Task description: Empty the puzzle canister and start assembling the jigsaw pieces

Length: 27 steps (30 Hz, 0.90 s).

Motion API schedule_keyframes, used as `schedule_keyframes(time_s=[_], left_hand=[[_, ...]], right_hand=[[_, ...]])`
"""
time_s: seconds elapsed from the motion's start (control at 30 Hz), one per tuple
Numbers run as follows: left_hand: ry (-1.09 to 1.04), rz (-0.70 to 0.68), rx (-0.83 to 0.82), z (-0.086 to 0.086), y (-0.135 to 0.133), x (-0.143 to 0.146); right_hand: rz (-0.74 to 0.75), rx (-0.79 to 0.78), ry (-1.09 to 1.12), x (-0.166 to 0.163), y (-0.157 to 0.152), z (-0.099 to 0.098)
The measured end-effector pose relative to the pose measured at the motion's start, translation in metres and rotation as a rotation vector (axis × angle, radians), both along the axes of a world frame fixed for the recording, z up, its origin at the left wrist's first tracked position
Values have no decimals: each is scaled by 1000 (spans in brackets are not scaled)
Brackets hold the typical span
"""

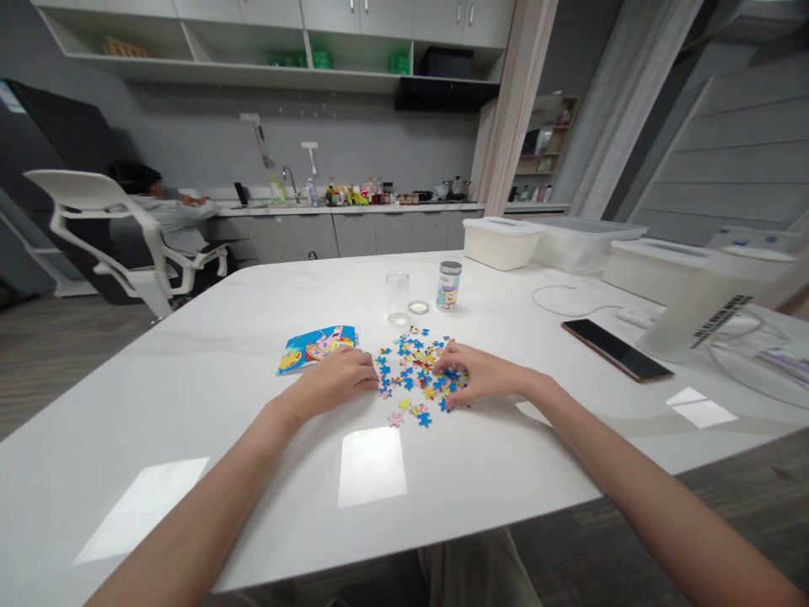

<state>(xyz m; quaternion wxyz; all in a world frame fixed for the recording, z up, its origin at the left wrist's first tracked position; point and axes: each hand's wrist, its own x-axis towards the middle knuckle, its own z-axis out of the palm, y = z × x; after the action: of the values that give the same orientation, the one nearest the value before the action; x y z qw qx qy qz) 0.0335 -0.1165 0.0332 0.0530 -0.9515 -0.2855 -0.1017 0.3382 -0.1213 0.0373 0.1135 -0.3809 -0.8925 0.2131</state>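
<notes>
A heap of small, mostly blue and yellow puzzle pieces (414, 364) lies loose on the white table (253, 438). My left hand (341, 377) rests palm down at the heap's left edge, fingers curled, fingertips touching the pieces. My right hand (473, 373) lies over the heap's right side, fingers bent down onto the pieces; what they hold, if anything, is hidden. A colourful picture card (314, 346) lies flat just left of my left hand.
Behind the heap stand a clear empty glass tube (398, 297), its round lid (418, 308) and a printed tin (448, 286). A phone (616, 349) lies to the right. White boxes (502, 242) line the far right edge. A person sits at the counter, back left.
</notes>
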Motion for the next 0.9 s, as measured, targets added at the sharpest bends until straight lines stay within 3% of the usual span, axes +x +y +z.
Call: schedule_keyframes(time_s=[0.27, 0.5, 0.7, 0.9], left_hand=[[21, -27, 95, -7, -1, 13], [-5, -35, 31, 4, -12, 19], [16, -6, 24, 1, -10, 20], [34, 8, 59, -3, -8, 18]], right_hand=[[-15, 89, 95, -1, 7, -15], [-13, 112, 140, -1, 9, -17], [-11, 103, 159, -2, 5, -17], [87, 152, 162, -15, -10, -18]])
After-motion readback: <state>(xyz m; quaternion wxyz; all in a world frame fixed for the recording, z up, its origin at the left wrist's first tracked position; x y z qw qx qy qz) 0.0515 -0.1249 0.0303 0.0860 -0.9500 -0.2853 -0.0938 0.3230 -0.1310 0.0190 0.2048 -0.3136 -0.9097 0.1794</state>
